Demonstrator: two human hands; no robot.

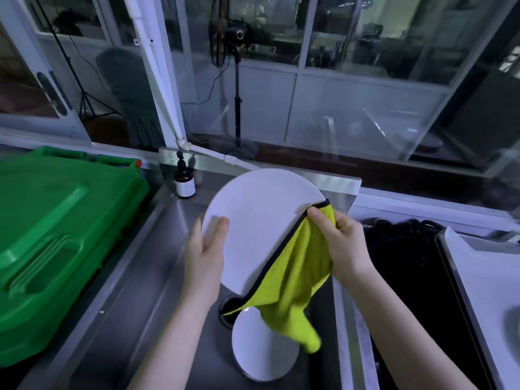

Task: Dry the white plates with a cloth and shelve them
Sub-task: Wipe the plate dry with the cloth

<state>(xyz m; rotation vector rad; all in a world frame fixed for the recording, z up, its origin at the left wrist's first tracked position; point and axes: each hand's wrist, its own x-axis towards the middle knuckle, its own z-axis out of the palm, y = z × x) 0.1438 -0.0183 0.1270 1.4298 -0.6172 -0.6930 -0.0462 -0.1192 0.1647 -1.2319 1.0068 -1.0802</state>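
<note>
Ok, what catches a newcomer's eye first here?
The bright yellow-green cloth, gripped in the right hand, drapes over a large round white plate that the left hand holds above the steel sink. A big green plastic bin fills the left side, and a second white plate lies in the sink.

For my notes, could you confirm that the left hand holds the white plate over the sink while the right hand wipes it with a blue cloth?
Not quite: the head view shows the cloth is yellow-green, not blue. Otherwise yes: the left hand holds the white plate over the sink, and the right hand grips the cloth against it.
</note>
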